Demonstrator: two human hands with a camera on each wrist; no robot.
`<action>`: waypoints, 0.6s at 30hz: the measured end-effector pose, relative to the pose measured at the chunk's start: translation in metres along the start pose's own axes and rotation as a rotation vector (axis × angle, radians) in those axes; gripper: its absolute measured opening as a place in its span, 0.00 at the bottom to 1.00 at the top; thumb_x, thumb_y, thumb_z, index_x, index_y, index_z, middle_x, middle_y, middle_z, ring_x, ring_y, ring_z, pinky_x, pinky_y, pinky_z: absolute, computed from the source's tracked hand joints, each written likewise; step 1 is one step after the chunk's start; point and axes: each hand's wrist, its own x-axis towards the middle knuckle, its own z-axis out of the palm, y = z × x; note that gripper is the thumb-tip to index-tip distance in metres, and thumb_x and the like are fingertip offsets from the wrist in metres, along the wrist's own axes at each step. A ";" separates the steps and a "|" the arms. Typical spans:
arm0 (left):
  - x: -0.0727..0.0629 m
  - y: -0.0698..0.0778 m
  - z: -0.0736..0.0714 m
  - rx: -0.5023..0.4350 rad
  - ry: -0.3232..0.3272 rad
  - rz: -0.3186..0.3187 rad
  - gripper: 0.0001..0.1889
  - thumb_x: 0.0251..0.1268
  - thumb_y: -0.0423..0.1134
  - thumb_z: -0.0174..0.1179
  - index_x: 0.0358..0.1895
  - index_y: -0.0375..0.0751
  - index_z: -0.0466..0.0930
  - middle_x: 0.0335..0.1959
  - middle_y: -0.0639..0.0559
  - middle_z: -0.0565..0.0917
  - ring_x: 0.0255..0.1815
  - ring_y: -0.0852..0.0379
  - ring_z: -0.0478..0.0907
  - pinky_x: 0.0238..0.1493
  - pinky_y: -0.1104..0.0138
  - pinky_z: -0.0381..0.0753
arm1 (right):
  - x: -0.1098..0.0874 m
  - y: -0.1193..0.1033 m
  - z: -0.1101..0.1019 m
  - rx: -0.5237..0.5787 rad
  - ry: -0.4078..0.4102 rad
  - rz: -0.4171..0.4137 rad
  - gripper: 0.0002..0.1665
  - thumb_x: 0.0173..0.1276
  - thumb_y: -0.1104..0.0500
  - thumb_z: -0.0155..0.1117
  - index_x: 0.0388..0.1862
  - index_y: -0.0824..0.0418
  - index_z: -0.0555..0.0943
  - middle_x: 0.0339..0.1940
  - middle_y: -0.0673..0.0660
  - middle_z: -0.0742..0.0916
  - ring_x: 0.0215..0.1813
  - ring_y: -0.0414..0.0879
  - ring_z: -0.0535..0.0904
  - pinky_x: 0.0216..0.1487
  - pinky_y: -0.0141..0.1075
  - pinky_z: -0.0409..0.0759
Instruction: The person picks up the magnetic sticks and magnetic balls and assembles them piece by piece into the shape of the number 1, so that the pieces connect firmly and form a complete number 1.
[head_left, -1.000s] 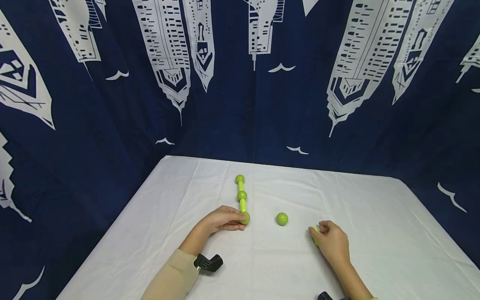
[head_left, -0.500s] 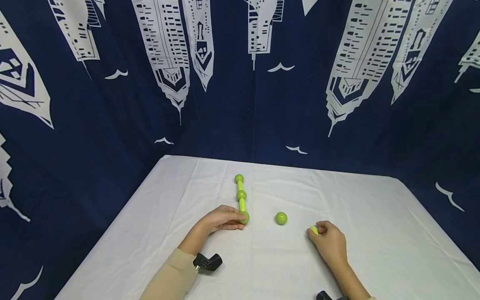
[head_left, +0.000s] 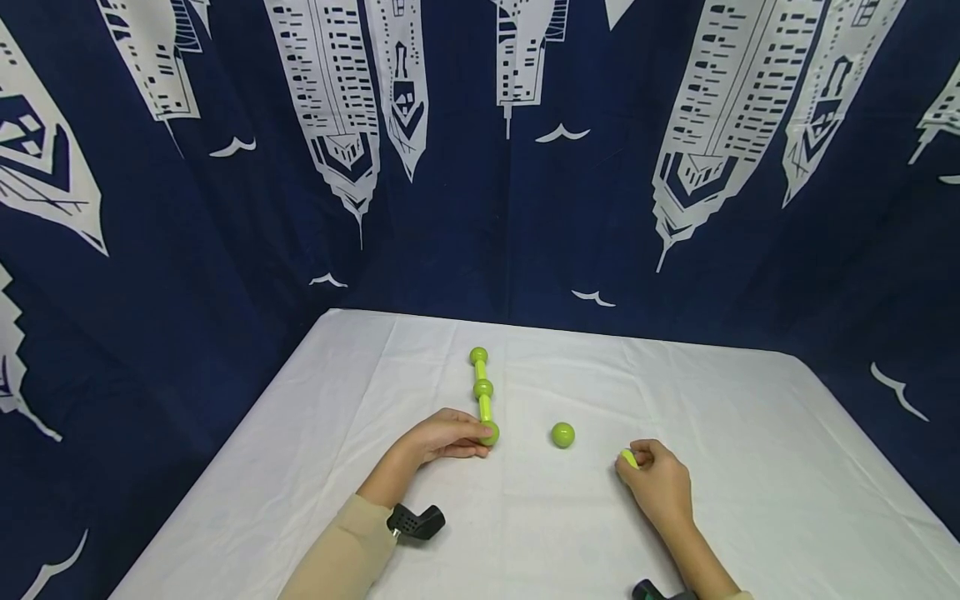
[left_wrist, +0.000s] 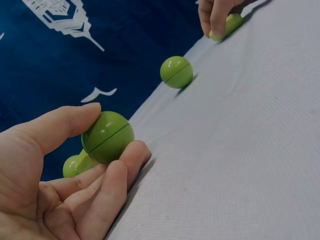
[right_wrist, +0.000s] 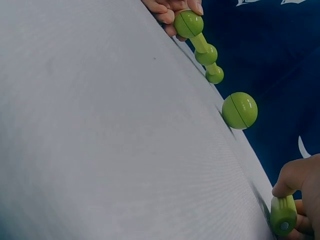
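Note:
My left hand point(head_left: 448, 435) holds the near ball point(left_wrist: 107, 137) of a green chain between thumb and fingers. Two short rods join that ball to a middle ball point(head_left: 483, 389) and a far ball point(head_left: 478, 356), in a line running away across the table. To the right of the chain lies a loose green ball point(head_left: 562, 435), touched by neither hand. Farther right, my right hand point(head_left: 663, 483) pinches a short green rod point(right_wrist: 283, 217) close to the cloth. One rod end shows a silvery round spot in the right wrist view; the fingers partly cover the rest.
A white cloth point(head_left: 540, 525) with light creases covers the table. Behind it hangs a dark blue curtain point(head_left: 465, 250) printed with white buildings and birds. Black wrist devices, one of them the left wrist camera point(head_left: 417, 523), sit on both forearms.
The rod in my right hand has turned a little, and that hand has shifted slightly left. My left hand keeps its hold on the chain's near ball.

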 end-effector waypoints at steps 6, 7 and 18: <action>-0.001 0.000 0.000 -0.011 0.004 -0.010 0.14 0.64 0.35 0.65 0.45 0.27 0.80 0.31 0.46 0.85 0.32 0.59 0.85 0.41 0.72 0.84 | 0.002 0.001 0.004 0.034 0.050 -0.016 0.16 0.58 0.63 0.67 0.43 0.73 0.80 0.29 0.58 0.83 0.29 0.48 0.78 0.26 0.28 0.75; -0.002 0.000 0.000 -0.013 0.002 -0.010 0.13 0.64 0.35 0.65 0.45 0.27 0.80 0.31 0.46 0.85 0.32 0.59 0.85 0.40 0.72 0.84 | 0.002 0.001 0.005 0.039 0.056 -0.017 0.16 0.58 0.63 0.67 0.43 0.73 0.80 0.29 0.58 0.83 0.29 0.47 0.78 0.26 0.27 0.75; 0.001 0.000 -0.002 -0.008 -0.006 0.000 0.14 0.64 0.35 0.65 0.46 0.26 0.79 0.31 0.46 0.85 0.32 0.58 0.85 0.40 0.71 0.84 | -0.004 -0.014 0.007 0.140 0.049 0.009 0.14 0.61 0.63 0.68 0.43 0.71 0.80 0.30 0.57 0.84 0.31 0.44 0.77 0.27 0.26 0.76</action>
